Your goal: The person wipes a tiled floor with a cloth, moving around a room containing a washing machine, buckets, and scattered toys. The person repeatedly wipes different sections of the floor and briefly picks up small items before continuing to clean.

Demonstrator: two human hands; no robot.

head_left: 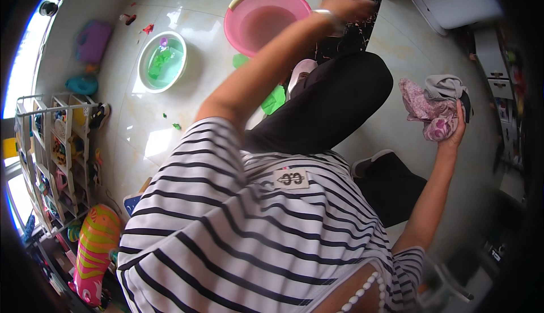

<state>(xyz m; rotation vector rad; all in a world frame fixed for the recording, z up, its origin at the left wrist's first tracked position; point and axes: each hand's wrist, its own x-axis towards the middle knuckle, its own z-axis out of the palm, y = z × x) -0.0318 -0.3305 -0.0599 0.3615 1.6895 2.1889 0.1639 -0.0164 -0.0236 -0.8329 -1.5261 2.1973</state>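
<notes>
My left hand [348, 4] is blurred and stretched far forward, over a black marbled surface [355, 34], beyond my raised knee; its fingers look bent, and whether they hold anything is not visible. Out to the right, my right hand [458, 130] is closed on a bunch of clothes: a pink patterned cloth [425, 104] and a grey cloth [444, 86]. Left of my left hand and partly behind my forearm stands a pink plastic basin [238, 24] with a pale handle. A white basin [141, 64] with a green inside, holding green pieces and a small purple item, sits farther left.
Green scraps [272, 100] and red bits [148, 28] lie on the glossy tiled floor. A wire rack [55, 109] of small things and an inflatable toy [95, 249] stand at left. A white appliance [459, 2] is at upper right, drawers [491, 58] below it.
</notes>
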